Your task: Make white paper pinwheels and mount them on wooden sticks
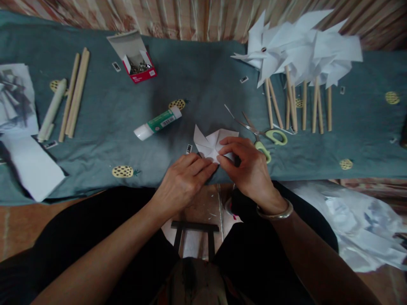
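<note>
A partly folded white paper pinwheel (208, 143) lies at the table's front edge, one pointed corner standing up at its left. My left hand (187, 178) presses on its near edge with the fingers together. From the right, my right hand (246, 163) pinches the paper near its centre between thumb and forefinger. Just beyond that hand lie open scissors (259, 133) with green handles. A glue stick (158, 123) with a green label rests to the left of the pinwheel.
Finished paper pinwheels (299, 46) on sticks lie in a heap at the back right. An open red box (140, 67) holds small metal pieces. Wooden sticks (78, 93), a pale marker (52, 110) and paper sheets (33, 165) are at the left. A plastic bag (359, 224) sits below right.
</note>
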Tool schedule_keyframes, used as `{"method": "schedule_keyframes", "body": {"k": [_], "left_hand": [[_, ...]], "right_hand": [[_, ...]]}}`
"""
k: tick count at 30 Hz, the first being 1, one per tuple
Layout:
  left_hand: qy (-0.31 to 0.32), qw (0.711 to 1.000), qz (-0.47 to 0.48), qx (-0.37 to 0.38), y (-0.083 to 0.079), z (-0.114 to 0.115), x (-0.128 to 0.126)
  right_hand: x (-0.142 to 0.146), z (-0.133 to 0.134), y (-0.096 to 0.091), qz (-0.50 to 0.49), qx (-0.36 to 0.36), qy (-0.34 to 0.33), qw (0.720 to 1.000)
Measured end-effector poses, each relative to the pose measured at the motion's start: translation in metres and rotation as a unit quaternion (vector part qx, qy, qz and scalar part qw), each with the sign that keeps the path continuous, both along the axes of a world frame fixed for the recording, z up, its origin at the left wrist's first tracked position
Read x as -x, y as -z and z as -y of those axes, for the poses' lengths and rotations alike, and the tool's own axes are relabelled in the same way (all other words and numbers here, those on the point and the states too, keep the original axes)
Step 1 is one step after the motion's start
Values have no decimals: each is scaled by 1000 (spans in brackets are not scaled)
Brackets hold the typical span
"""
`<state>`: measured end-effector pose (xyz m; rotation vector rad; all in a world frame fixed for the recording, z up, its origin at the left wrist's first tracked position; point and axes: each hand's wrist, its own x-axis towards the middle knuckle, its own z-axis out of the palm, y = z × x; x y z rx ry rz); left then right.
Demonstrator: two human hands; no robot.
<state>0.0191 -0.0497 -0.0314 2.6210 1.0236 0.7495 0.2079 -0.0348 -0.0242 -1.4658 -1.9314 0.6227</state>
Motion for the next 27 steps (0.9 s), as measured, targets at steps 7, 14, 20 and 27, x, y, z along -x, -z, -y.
{"method": "schedule_keyframes", "body": {"k": [7, 14, 20, 27], "left_hand": [[1, 1000, 2, 2, 0, 1, 0], [1, 1000, 6, -3, 0, 1, -1], [-1, 1000, -8, 9, 0, 0, 0], [-2, 1000, -2, 14, 0, 1, 0]], "right_hand": [[-1, 1, 0, -3, -8, -11, 1000], [-2, 2, 1, 3, -14, -22, 1000], [-2, 2, 2, 2, -19, -18, 1000], [-1, 2, 2, 9, -26, -27, 999]]}}
